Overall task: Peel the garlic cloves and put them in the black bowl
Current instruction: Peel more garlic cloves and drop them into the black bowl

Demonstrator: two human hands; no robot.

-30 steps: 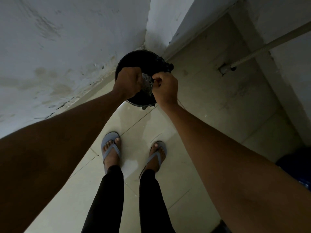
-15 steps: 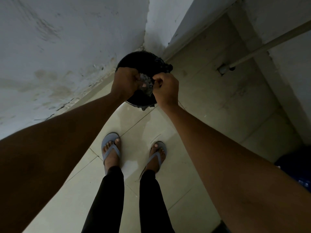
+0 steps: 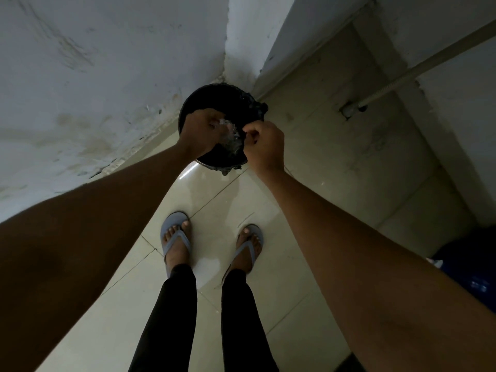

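A black round container (image 3: 214,99) with a dark liner stands on the floor in the wall corner. Both hands are above its opening. My left hand (image 3: 202,134) grips a crinkled, clear, shiny bundle (image 3: 231,136), which looks like thin plastic or papery skins. My right hand (image 3: 265,147) has its fingers curled and pinches the bundle's right edge. No garlic clove can be made out in the dim light.
My feet in grey flip-flops (image 3: 175,238) stand on pale floor tiles (image 3: 335,162) just before the container. A stained white wall (image 3: 94,76) rises at left. A pipe (image 3: 402,79) runs along the right wall. A dark blue object (image 3: 472,272) sits at far right.
My hands have drawn a little apart over the container, so more of the crinkled bundle shows between them. The left hand has shifted slightly farther over the opening.
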